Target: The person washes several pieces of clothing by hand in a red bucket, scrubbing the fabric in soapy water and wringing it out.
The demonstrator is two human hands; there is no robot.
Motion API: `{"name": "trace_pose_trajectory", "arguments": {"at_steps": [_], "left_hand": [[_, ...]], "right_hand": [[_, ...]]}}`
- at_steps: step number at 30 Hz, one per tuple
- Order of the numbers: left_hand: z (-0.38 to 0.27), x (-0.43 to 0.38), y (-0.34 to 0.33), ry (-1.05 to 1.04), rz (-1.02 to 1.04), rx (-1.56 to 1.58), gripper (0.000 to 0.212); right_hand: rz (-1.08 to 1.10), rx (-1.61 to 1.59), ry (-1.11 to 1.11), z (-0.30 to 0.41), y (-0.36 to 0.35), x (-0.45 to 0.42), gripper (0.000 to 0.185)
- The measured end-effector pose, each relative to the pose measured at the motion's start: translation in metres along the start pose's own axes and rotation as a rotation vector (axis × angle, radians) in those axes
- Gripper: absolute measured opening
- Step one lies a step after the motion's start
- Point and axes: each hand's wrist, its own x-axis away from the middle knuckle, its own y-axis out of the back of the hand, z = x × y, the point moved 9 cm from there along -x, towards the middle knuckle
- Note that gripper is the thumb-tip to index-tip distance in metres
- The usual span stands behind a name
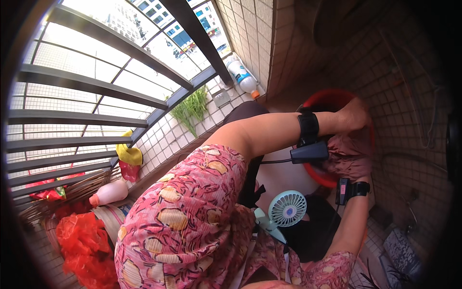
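Note:
A bunched, dusty-pink cloth point(348, 155) spans the gap between my hands, over a red plastic basin point(310, 99). My left hand point(355, 113) is curled down at the basin's far side, closed on the upper end of the cloth; its fingertips are hidden. My right hand point(362, 177) is at the lower end, mostly covered by the folds, so its grip does not show. Black straps with small dark boxes sit on both forearms. A mint-green handheld fan point(287, 208) hangs at my chest, above my dark-clothed lap.
Green stalks point(191, 108) and a plastic bottle with an orange cap point(243, 77) lie on the tiled ledge beside metal railings point(119, 47). A yellow cloth point(129, 151), a pink bottle point(110, 193) and red plastic bags point(85, 245) are at left. Tiled walls enclose the right side.

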Motion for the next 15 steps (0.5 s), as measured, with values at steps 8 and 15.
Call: {"name": "trace_pose_trajectory", "arguments": {"at_steps": [8,15], "left_hand": [[-0.037,0.021,-0.062,0.081,0.262,0.216,0.017],[-0.008,0.034,-0.041,0.716,0.224,0.709,0.029]], "right_hand": [[-0.011,-0.008,-0.010,-0.009,0.010,0.006,0.034],[-0.070,-0.070,-0.004,-0.008,0.028,0.001,0.035]]}}
